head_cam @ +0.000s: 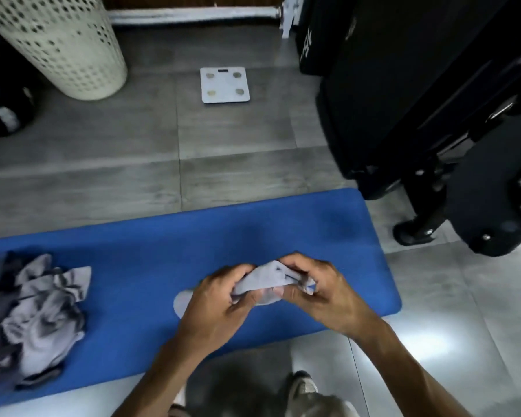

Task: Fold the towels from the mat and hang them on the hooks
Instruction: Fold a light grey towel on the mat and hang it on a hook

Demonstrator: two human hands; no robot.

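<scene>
You're gripping a small light grey towel (265, 281) with both hands above the blue mat (151, 245). Your left hand (220, 299) is curling its fingers round the towel's left end, and your right hand (319, 290) is pinching the right end, thumb underneath and fingers over the top. The cloth is bunching between the two hands, held close together, and a rounded bit of pale fabric is showing below your left hand, against the mat; can't tell if it's touching the mat.

A heap of crumpled towels (33, 314), grey and darker pieces mixed, is lying on the mat's left end, well apart from your hands. The mat is lying across a grey tiled floor (133, 152).

Beyond the mat, a white bathroom scale (225, 84) is sitting flat on the tiles. A cream perforated bin (60, 43) is standing at upper left. Black equipment with bolts and wheels (433, 109) is filling the right side, just beside the mat's far right corner. Your shoe (303, 386) is showing at the bottom edge, on the near side of the mat.
</scene>
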